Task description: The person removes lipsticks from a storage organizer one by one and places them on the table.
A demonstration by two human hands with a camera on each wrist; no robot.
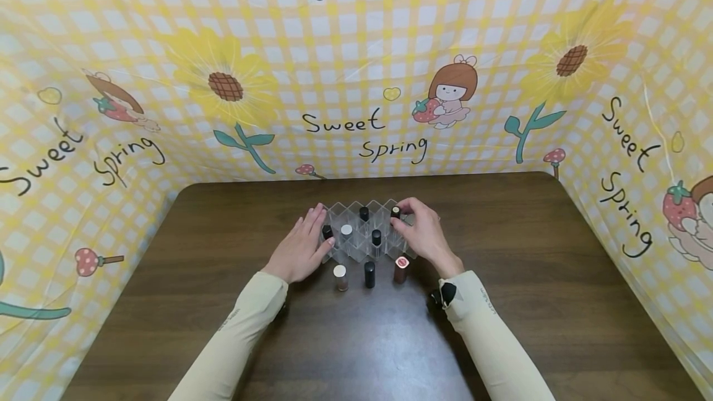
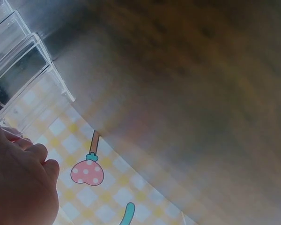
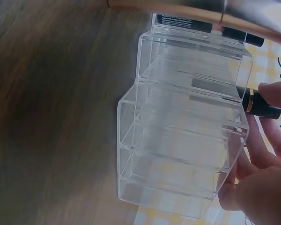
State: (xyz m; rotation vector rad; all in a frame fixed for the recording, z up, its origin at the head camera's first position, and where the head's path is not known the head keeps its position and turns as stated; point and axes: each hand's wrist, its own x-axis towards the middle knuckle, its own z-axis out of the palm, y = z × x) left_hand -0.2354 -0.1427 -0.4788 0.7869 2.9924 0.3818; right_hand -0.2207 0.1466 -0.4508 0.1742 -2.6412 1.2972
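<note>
A clear plastic organizer (image 1: 356, 252) with diamond-shaped compartments stands on the table. My right hand (image 1: 426, 232) pinches a black lipstick tube (image 1: 395, 210) between thumb and fingers at the organizer's right back. In the right wrist view, the lower part of that tube (image 3: 264, 110) is inside a compartment and its black end sticks out. My left hand (image 1: 299, 246) rests against the organizer's left side, fingers mostly straight, thumb near a black-capped tube (image 1: 327, 229). A white-capped tube (image 1: 346, 229) and two black-capped tubes, one at the back (image 1: 364, 211) and one in front (image 1: 376, 236), also stand in compartments.
Before the organizer stand a white-topped tube (image 1: 341, 280), a black tube (image 1: 370, 276) and a dark reddish tube (image 1: 400, 272) with a lip-shaped mark on top. The brown wooden table (image 1: 223, 234) meets yellow checked cloth (image 1: 345, 79) at the back and sides.
</note>
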